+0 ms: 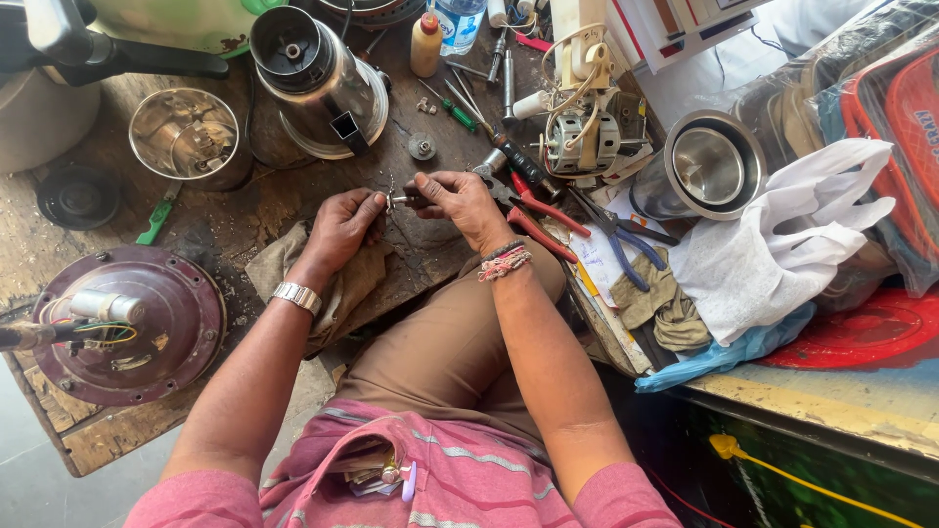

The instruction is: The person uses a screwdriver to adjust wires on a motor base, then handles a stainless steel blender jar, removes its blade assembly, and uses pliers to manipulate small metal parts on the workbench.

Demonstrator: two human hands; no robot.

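Both hands meet at the bench's middle. The left hand (344, 227) pinches a small metal part (391, 200); the right hand (460, 203), at its 3 o'clock, is closed on a dark tool (416, 198) touching that part. Two steel jars: one (189, 137) at 10 o'clock, one (706, 166) at 3. Two pliers, red (543, 223) and blue (618, 235), lie just right. One rag (284, 264) underlies the left wrist. Open bench shows only near the front edge, at 7 o'clock.

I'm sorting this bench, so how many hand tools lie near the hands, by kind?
Red-handled pliers: 1
Blue-handled pliers: 1
Green-handled screwdriver by the bottle: 1
Green-handled tool at left: 1
Total: 4
The left hand and right hand pinch a small metal part.
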